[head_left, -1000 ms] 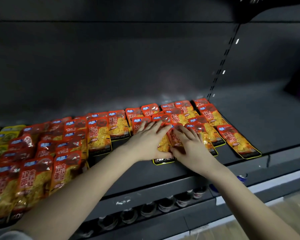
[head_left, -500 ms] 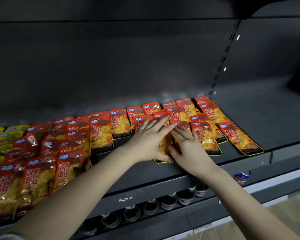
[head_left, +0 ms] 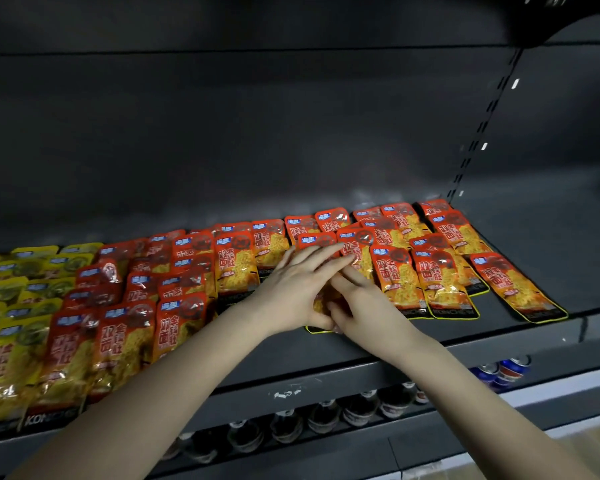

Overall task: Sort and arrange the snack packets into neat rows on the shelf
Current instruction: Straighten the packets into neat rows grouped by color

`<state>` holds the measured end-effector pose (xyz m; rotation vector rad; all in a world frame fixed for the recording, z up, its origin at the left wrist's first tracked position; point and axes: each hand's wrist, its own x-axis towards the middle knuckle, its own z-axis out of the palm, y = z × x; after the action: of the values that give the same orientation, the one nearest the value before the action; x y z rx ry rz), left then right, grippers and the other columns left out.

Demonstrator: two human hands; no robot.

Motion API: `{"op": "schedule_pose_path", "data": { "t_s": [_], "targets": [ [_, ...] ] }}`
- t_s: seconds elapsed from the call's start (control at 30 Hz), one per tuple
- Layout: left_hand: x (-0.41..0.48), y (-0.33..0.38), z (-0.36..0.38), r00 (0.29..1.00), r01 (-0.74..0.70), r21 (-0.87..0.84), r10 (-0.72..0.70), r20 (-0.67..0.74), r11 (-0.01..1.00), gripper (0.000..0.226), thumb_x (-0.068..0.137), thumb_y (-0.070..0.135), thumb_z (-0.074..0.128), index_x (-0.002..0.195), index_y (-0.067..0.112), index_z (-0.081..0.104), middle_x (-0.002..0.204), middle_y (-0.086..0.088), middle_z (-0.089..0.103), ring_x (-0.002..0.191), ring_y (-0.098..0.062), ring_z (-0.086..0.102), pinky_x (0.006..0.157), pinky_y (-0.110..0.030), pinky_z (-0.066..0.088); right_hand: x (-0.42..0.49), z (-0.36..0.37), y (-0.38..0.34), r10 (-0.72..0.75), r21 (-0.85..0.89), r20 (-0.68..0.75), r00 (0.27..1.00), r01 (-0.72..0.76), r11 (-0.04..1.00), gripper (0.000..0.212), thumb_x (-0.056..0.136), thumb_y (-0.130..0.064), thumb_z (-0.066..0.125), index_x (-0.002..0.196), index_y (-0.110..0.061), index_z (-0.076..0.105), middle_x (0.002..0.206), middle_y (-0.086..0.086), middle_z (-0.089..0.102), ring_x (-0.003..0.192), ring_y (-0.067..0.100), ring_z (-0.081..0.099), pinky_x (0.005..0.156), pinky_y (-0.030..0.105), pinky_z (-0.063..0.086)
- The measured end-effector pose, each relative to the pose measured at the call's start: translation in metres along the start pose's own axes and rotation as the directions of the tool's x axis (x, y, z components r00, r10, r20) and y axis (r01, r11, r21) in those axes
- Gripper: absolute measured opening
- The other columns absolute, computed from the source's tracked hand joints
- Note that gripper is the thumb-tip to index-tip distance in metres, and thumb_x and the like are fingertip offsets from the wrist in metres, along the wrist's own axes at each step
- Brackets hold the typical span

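While the left hand (head_left: 291, 285) and right hand (head_left: 368, 308) press flat-fingered on one orange packet (head_left: 322, 301) on the shelf (head_left: 361, 344), rows (head_left: 444, 282) to their right appear neat; piles (head_left: 125, 306) to their left appear unsorted.

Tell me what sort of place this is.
Probably a shop: a dark metal display shelf with a slotted upright, many matching red snack packets, and bottles and cans stocked below.
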<state>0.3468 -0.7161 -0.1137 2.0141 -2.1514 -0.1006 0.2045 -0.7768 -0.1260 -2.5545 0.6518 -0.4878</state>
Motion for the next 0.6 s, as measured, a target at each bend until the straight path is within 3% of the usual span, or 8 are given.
{"op": "schedule_pose_path", "data": {
  "t_s": [0.07,0.2,0.33,0.43,0.53,0.6],
  "targets": [
    [-0.009,-0.006,-0.001,1.000,0.018,0.003,-0.018,-0.017,1.000,0.101,0.071,0.048,0.071,0.150,0.033,0.011,0.158,0.013,0.003,0.143,-0.010,0.003,0.116,-0.036,-0.003,0.006,0.005,-0.007,-0.022,0.028,0.004,1.000,0.021,0.999,0.042,0.077,0.003,0.055,0.118,-0.003,0.057,0.123,0.013,0.050,0.111,0.026,0.049,0.090,0.016,0.034],
    [-0.028,-0.018,-0.004,0.996,0.074,-0.018,-0.075,-0.045,0.997,0.107,0.068,0.051,0.073,0.150,0.032,0.008,0.157,0.012,0.005,0.143,-0.011,0.007,0.119,-0.038,-0.001,0.018,0.016,-0.023,-0.056,0.069,0.014,0.998,0.055,0.996,0.049,0.071,0.005,0.057,0.118,-0.007,0.060,0.121,0.011,0.052,0.110,0.028,0.052,0.091,0.024,0.039],
    [-0.048,-0.029,-0.007,0.989,0.106,0.002,-0.105,-0.100,0.994,0.113,0.064,0.059,0.073,0.150,0.032,0.005,0.158,0.010,0.007,0.142,-0.014,0.011,0.119,-0.037,0.004,0.025,0.024,-0.039,-0.025,0.100,0.020,0.999,0.023,0.995,0.050,0.074,0.002,0.062,0.122,-0.013,0.060,0.125,0.006,0.050,0.113,0.021,0.051,0.088,0.005,0.029],
    [-0.062,-0.036,-0.011,0.981,0.151,0.024,-0.147,-0.123,0.988,0.115,0.064,0.063,0.071,0.151,0.030,0.002,0.158,0.009,0.004,0.143,-0.014,0.009,0.117,-0.033,-0.004,0.029,0.030,-0.048,-0.037,0.099,0.021,0.999,0.035,0.995,0.051,0.075,-0.002,0.066,0.124,-0.012,0.059,0.128,0.005,0.051,0.117,0.018,0.049,0.088,-0.006,0.019],
    [-0.074,-0.042,-0.016,0.969,0.232,0.104,-0.221,-0.108,0.967,0.119,0.066,0.068,0.066,0.151,0.022,-0.003,0.159,0.004,-0.005,0.146,-0.016,0.005,0.113,-0.031,-0.015,0.035,0.039,-0.056,-0.040,0.093,0.035,0.999,0.036,0.995,0.056,0.077,-0.006,0.067,0.131,-0.011,0.053,0.133,0.005,0.048,0.123,0.017,0.046,0.093,-0.004,0.017],
    [-0.081,-0.046,-0.021,0.955,0.296,0.189,-0.286,-0.079,0.936,0.119,0.067,0.073,0.060,0.151,0.016,-0.001,0.159,-0.003,-0.008,0.147,-0.018,-0.001,0.111,-0.033,-0.020,0.039,0.044,-0.061,-0.034,0.104,0.049,0.998,0.029,0.994,0.062,0.078,-0.006,0.066,0.137,-0.011,0.046,0.137,0.006,0.046,0.125,0.019,0.046,0.102,0.008,0.026]
  ]
}}
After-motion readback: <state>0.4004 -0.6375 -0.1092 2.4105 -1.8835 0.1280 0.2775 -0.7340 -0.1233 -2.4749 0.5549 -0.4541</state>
